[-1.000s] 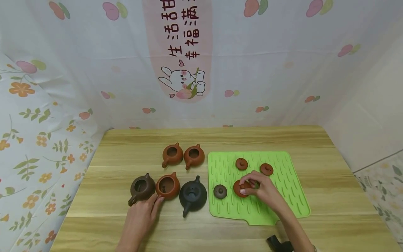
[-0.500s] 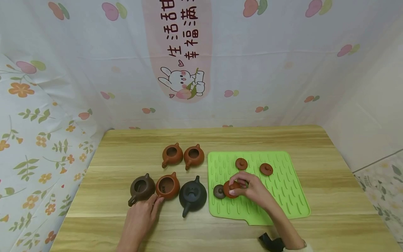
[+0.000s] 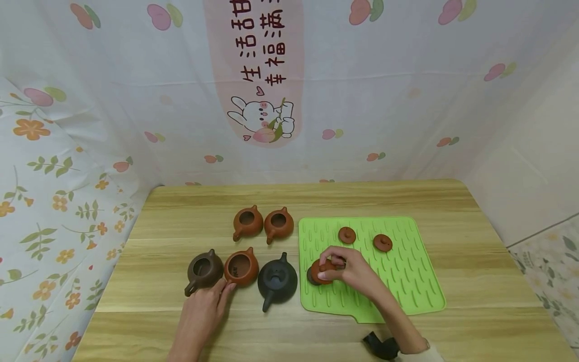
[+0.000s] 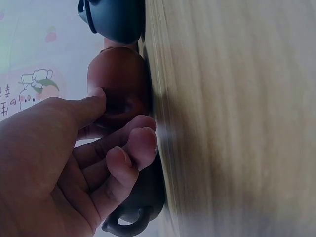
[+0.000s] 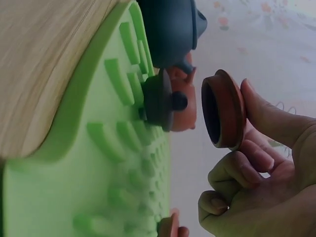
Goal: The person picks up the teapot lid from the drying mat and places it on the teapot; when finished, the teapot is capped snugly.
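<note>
My left hand (image 3: 203, 306) pinches the handle of an open reddish-brown teapot (image 3: 249, 276) standing on the wooden table; in the left wrist view the thumb lies against this teapot (image 4: 118, 74). My right hand (image 3: 355, 271) pinches a reddish-brown teapot lid (image 3: 318, 278) by its top. From the right wrist view, that lid (image 5: 231, 111) is held up off the green mat (image 3: 398, 296), its hollow underside showing. Below and partly covered by it in the head view is a dark brown lid (image 3: 311, 277), resting on the mat.
A lidless dark brown teapot (image 3: 216, 271) stands left of the held one, a black lidded teapot (image 3: 282, 289) right of it. Two small open teapots (image 3: 256, 229) are behind. Two reddish lids (image 3: 347, 235) lie farther back on the mat. A black object (image 3: 382, 347) is near my right forearm.
My right hand has carried the reddish lid leftward, from the mat's middle to over the dark brown lid. The left hand and the teapots stay put.
</note>
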Demonstrator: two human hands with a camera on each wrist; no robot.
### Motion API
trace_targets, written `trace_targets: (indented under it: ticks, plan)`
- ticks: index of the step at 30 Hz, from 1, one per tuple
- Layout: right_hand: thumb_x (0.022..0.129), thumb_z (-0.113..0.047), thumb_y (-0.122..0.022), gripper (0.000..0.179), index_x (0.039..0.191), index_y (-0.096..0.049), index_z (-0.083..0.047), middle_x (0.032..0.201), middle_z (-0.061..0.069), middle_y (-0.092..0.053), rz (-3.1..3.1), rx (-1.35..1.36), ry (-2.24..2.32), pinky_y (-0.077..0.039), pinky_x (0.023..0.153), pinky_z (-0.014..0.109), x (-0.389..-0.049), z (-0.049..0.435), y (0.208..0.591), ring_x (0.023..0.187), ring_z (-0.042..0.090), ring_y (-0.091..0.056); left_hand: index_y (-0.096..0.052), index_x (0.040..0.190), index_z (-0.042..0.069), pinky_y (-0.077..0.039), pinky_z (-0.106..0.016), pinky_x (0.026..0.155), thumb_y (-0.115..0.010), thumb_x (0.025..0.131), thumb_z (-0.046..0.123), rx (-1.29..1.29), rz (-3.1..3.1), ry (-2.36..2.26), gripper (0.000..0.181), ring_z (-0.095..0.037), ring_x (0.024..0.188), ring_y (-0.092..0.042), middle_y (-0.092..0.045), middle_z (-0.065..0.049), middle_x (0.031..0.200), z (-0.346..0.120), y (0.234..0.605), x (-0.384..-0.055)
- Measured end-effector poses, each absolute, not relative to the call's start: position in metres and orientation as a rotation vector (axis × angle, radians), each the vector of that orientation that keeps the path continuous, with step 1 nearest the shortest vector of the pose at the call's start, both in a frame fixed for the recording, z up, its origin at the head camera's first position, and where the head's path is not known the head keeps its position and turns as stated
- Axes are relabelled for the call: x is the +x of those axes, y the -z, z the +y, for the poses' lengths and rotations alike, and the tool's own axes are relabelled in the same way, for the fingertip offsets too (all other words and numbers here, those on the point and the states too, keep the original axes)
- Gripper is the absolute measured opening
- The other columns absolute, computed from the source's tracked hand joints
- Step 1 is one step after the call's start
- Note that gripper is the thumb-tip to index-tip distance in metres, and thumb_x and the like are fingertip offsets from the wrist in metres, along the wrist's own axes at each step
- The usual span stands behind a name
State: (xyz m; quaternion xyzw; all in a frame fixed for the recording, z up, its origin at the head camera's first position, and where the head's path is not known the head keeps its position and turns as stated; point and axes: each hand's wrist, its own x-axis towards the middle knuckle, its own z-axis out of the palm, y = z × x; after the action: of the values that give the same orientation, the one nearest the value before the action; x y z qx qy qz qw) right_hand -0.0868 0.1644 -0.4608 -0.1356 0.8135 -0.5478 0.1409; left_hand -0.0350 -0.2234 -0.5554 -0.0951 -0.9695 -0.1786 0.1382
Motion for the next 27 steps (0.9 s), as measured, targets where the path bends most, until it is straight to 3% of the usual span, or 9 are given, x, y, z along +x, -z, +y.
trace_targets:
  ticks: [3,27]
  plan:
    - [0.09,-0.012,-0.09,0.021,0.1,-0.072,-0.008,0.075,-0.004,-0.031,2.334,-0.382,1.589,-0.035,0.069,0.028,-0.088,0.159,0.46,0.071,0.008,-0.033,-0.059,0.084,0.021,-0.034,-0.03,0.05,-0.083,0.1,0.031,-0.274,-2.803,0.515,0.03,-0.009,0.052,-0.038,-0.038,0.012,0.06,-0.223,0.555,-0.035]
    - [0.091,-0.009,-0.088,0.021,0.098,-0.07,-0.006,0.075,-0.003,-0.031,2.287,-0.469,1.613,-0.037,0.066,0.028,-0.089,0.126,0.458,0.068,0.009,-0.031,-0.058,0.083,0.021,-0.034,-0.031,0.049,-0.083,0.1,0.03,-0.281,-2.792,0.528,0.031,-0.009,0.052,-0.039,-0.038,0.011,0.059,-0.224,0.556,-0.036]
